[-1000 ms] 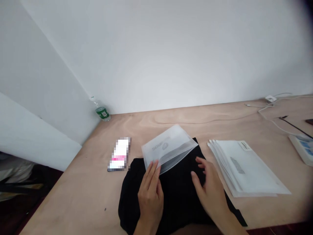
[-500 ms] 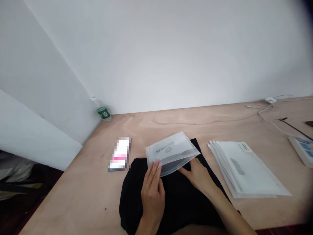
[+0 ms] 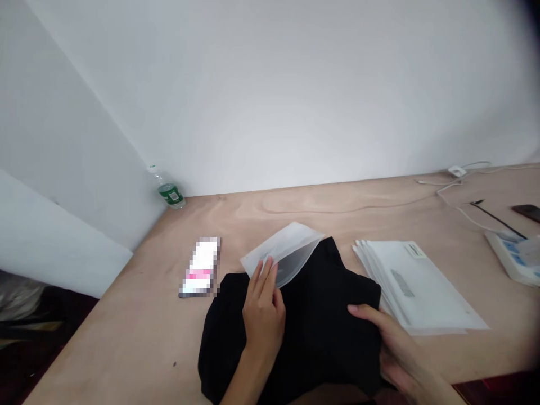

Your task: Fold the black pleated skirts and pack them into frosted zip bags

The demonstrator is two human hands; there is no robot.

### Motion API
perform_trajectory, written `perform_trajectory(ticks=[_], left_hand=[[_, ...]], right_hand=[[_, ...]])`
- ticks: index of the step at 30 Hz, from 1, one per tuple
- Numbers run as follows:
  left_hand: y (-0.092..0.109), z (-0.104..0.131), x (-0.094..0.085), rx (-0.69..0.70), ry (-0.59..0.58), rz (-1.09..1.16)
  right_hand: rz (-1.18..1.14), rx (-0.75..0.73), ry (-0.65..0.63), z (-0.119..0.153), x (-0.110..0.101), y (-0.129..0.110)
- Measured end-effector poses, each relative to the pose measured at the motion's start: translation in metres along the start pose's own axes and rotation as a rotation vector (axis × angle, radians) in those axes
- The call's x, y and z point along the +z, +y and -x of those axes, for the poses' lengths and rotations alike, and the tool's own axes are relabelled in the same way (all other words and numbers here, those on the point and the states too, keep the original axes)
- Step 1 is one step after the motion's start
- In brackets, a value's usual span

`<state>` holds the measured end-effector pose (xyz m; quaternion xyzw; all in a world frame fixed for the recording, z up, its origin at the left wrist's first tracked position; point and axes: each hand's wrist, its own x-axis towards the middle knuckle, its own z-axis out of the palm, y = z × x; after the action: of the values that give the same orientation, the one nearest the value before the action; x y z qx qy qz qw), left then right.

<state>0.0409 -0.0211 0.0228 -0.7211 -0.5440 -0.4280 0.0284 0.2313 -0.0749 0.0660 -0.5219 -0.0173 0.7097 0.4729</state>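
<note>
A black cloth garment [image 3: 320, 332] lies folded before me on the table. On its far edge rests a frosted zip bag [image 3: 291, 239], slanted, with its mouth gaping towards me. My left hand [image 3: 264, 315] lies with stretched fingers across the bag's near left part, its palm over the black cloth. At the garment's right side, my right hand [image 3: 392, 343] grips the cloth, thumb on top and the other fingers mostly hidden underneath. The cloth bulges up between the hands.
Several frosted bags [image 3: 426, 287] lie stacked at the right. A phone [image 3: 200, 267] with a blurred screen is at the left, and a water bottle [image 3: 171, 194] stands in the back corner. A power strip [image 3: 512, 259], cables and a dark device [image 3: 527, 212] lie far right.
My right hand has left the bag's mouth, moved right and taken hold of the garment's right side, which is now lifted. The left hand stays on the bag, which has tilted.
</note>
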Motion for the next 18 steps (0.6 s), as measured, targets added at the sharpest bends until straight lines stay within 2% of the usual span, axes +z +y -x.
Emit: perform_trajectory(ticks=[4, 6, 8, 13, 18], left_hand=[[0.008, 0.004, 0.003, 0.082, -0.179, 0.087], [0.012, 0.007, 0.002, 0.095, -0.27, 0.119], [0.016, 0.009, 0.001, 0.096, -0.311, 0.112], [0.025, 0.008, 0.003, 0.12, -0.396, 0.094], [0.031, 0.005, 0.002, 0.185, -0.519, 0.113]], right_hand=[[-0.027, 0.031, -0.063, -0.014, 0.009, -0.006], [-0.059, 0.018, -0.02, -0.026, 0.015, -0.007], [-0.129, -0.001, 0.02, -0.035, 0.02, -0.007], [-0.171, -0.123, -0.135, -0.037, 0.023, 0.002], [-0.161, -0.16, -0.136, -0.045, 0.025, 0.008]])
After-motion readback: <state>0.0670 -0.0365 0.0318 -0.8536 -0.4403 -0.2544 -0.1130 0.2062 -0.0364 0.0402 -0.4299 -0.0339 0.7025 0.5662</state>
